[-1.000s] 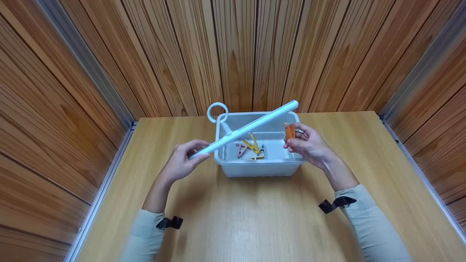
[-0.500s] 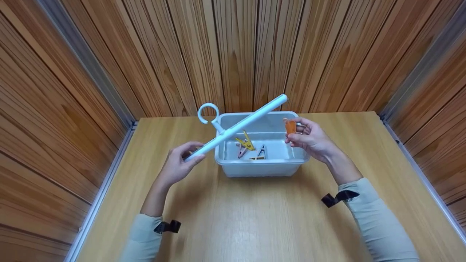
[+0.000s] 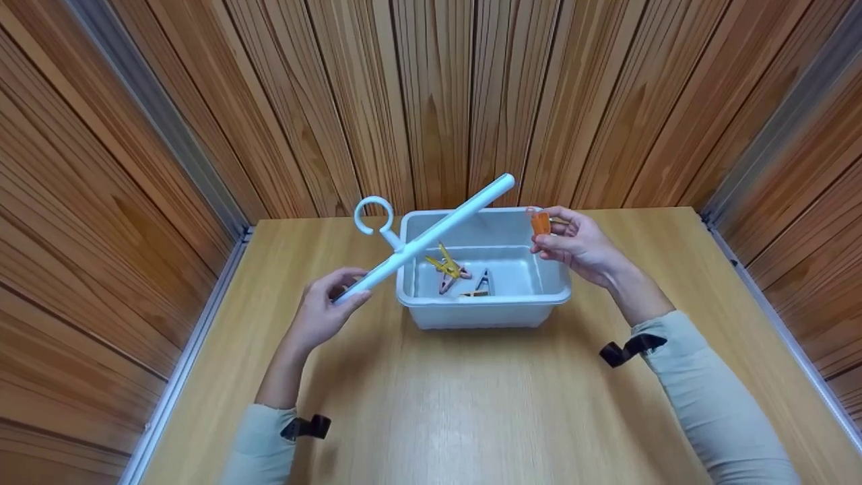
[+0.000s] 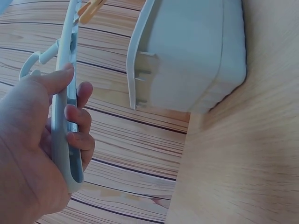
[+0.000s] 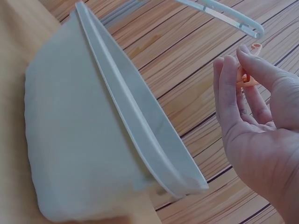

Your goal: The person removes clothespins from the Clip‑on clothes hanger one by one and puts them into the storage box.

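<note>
In the head view, my left hand (image 3: 323,306) grips one end of a light-blue hanger (image 3: 438,232), which slants up to the right over the bin, its hook on the far side. A yellow clothespin (image 3: 446,264) appears just under the bar, and the left wrist view shows a yellowish clothespin (image 4: 91,10) against the hanger, so it seems to hang from it. My right hand (image 3: 582,249) pinches an orange clothespin (image 3: 541,223) between thumb and fingers above the bin's right side. The hanger's free end (image 5: 252,31) is apart from that clothespin in the right wrist view.
A pale plastic bin (image 3: 481,316) stands toward the back of the wooden table (image 3: 444,404). Inside lie a pink clothespin (image 3: 446,284), a dark grey one (image 3: 485,279) and a yellow-orange one (image 3: 475,293). Wood-panelled walls (image 3: 431,101) enclose the back and sides.
The hanger has shifted left with my left hand, and the yellow clothespin under it has moved left too. My right hand has risen slightly and moved right with the orange clothespin.
</note>
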